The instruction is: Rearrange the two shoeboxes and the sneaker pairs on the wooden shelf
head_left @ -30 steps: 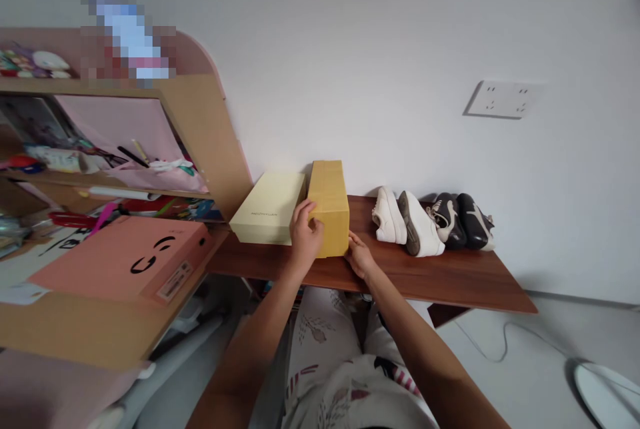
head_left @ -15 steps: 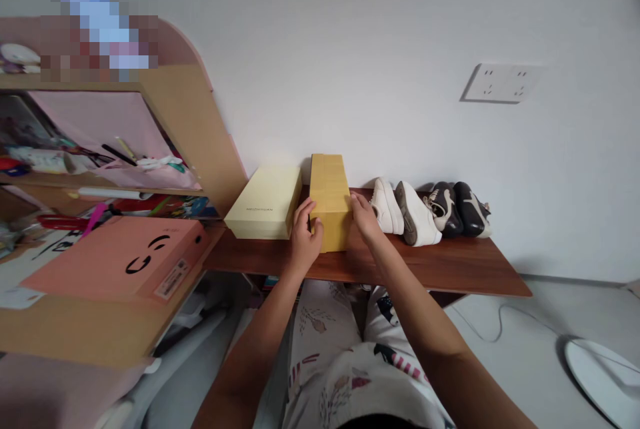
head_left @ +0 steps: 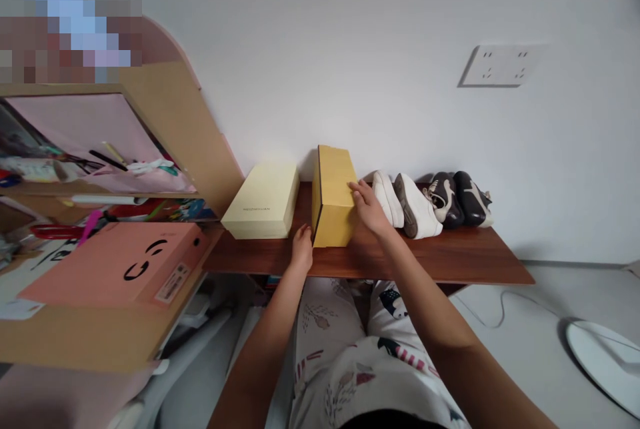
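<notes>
A yellow cardboard box [head_left: 336,182] stands on its narrow side on the dark wooden shelf board [head_left: 430,259], between my two hands. My left hand [head_left: 302,249] is at its lower front left edge, fingers bent against the box's left side. On the other side, my right hand [head_left: 370,205] has its fingers on the upper right edge, the thumb hidden. Left of it lies a pale cream shoebox [head_left: 263,201] with small lettering on the lid. To the right sit a pair of white sneakers [head_left: 417,205] and a pair of dark shoes [head_left: 473,199].
At the left, a pink shoebox [head_left: 115,259] lies on a wooden desk [head_left: 90,339] below cluttered shelves. A white wall with a socket plate [head_left: 503,67] rises behind the board. A cable and a round white base [head_left: 600,355] are on the floor at right.
My left hand has slid down from the yellow box's upper left edge to its lower front left edge. The box has tilted or turned slightly, showing more of its left side.
</notes>
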### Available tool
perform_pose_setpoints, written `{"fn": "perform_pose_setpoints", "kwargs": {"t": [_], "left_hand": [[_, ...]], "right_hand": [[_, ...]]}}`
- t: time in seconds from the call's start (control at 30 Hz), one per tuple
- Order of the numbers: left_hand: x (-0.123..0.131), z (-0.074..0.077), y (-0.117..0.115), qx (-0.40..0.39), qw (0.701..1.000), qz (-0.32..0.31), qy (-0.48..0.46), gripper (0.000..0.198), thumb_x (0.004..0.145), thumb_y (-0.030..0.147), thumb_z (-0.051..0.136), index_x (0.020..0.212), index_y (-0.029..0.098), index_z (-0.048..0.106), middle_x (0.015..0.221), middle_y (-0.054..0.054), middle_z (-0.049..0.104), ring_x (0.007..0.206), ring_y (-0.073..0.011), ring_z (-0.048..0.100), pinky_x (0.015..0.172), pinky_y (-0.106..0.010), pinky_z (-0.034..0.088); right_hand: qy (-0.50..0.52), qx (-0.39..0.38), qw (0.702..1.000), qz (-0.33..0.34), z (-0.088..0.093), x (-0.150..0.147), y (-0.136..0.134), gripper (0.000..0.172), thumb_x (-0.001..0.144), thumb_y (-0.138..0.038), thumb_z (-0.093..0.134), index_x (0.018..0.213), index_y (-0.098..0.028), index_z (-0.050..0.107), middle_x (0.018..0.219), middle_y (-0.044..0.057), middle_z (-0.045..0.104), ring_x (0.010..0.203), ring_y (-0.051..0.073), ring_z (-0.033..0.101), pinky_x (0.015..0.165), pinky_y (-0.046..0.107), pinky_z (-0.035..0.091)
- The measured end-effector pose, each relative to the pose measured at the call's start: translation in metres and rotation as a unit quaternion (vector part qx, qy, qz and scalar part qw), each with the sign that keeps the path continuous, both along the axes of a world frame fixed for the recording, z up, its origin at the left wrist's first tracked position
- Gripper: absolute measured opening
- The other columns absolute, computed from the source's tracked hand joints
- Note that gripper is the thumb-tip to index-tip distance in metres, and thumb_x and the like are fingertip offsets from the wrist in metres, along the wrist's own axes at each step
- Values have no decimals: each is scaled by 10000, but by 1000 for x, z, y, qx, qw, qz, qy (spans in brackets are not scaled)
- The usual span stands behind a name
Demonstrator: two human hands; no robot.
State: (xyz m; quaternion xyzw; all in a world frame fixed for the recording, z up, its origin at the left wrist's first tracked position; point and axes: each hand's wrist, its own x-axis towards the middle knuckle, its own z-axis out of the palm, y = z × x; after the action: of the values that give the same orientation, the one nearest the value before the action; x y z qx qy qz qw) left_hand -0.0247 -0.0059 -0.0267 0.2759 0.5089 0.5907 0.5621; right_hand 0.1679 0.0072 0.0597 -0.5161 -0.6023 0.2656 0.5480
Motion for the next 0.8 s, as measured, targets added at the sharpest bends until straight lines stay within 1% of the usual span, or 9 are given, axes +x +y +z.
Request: {"fn": "perform_pose_setpoints", "kwargs": {"t": [0.1, 0.2, 0.3, 0.37, 0.43, 0.5, 0.57, 0.7, 0.8], "left_hand": [[6, 3, -5, -82, 989, -50, -114, 199, 881, 309, 603, 1045, 209, 655, 1198, -89, 677, 1139, -224, 635, 981, -380, 498], [11, 8, -11, -134, 965, -98, -204, 249, 898, 413, 587, 1034, 219, 662, 1150, -90, 695, 1117, -203, 646, 980, -367, 497], [15, 14, -17, -136, 962, -95, -216, 308, 890, 469, 593, 1077, 233, 655, 1206, -105, 674, 1150, -223, 629, 998, -450, 481], [16, 18, -20, -112, 968, -79, -208, 332, 864, 461, 640, 1122, 251, 641, 1264, -109, 648, 1179, -242, 610, 998, -510, 470], [14, 24, -20, -85, 976, -64, -188, 364, 838, 450, 682, 1150, 269, 630, 1307, -109, 624, 1200, -256, 595, 983, -537, 471], [11, 31, -20, -57, 985, -45, -154, 366, 829, 443, 697, 1153, 289, 625, 1344, -96, 602, 1214, -256, 584, 959, -522, 485], [6, 38, -17, -30, 992, -22, -117, 351, 830, 440, 695, 1145, 303, 622, 1382, -77, 578, 1218, -247, 579, 922, -472, 505], [-2, 53, -11, 3, 999, 13, -42, 405, 807, 429, 717, 1177, 305, 609, 1391, -67, 576, 1187, -233, 593, 817, -352, 522], [-4, 61, -5, 18, 999, 32, 11, 456, 794, 397, 734, 1218, 284, 612, 1327, -82, 622, 1154, -230, 610, 794, -315, 523]], "right_hand": [[-53, 16, 998, 4, 11, 15, -5, 442, 937, -446, 459, 1228, -191, 671, 1433, 106, 542, 1406, 234, 415, 1189, 413, 290], [-96, 1, 995, 4, 22, 25, -13, 395, 915, -392, 480, 1194, -207, 690, 1335, 87, 628, 1324, 254, 508, 1165, 424, 327], [-123, -22, 992, -14, 33, 26, -23, 385, 926, -444, 459, 1108, -224, 717, 1196, 82, 697, 1233, 285, 571, 1115, 443, 367], [-146, -49, 988, -25, 37, 24, -30, 455, 927, -551, 446, 1052, -206, 715, 1064, 111, 725, 1127, 315, 620, 1042, 454, 411], [-155, -74, 985, -31, 38, 21, -36, 559, 880, -661, 484, 1075, -176, 684, 1003, 138, 722, 1028, 328, 646, 967, 444, 444], [-133, -87, 987, -37, 35, 18, -39, 651, 812, -715, 558, 1145, -162, 636, 1018, 143, 714, 991, 318, 650, 937, 422, 454], [-96, -98, 990, -44, 26, 16, -39, 691, 778, -723, 594, 1195, -172, 597, 1056, 129, 708, 1005, 302, 647, 952, 410, 449], [-21, -116, 993, -30, 0, 12, -32, 682, 830, -677, 541, 1297, -180, 531, 1228, 126, 666, 1147, 291, 607, 1050, 422, 406], [23, -116, 993, -16, -24, 7, -23, 656, 875, -592, 504, 1404, -206, 460, 1402, 100, 567, 1305, 270, 512, 1136, 422, 333]]}}
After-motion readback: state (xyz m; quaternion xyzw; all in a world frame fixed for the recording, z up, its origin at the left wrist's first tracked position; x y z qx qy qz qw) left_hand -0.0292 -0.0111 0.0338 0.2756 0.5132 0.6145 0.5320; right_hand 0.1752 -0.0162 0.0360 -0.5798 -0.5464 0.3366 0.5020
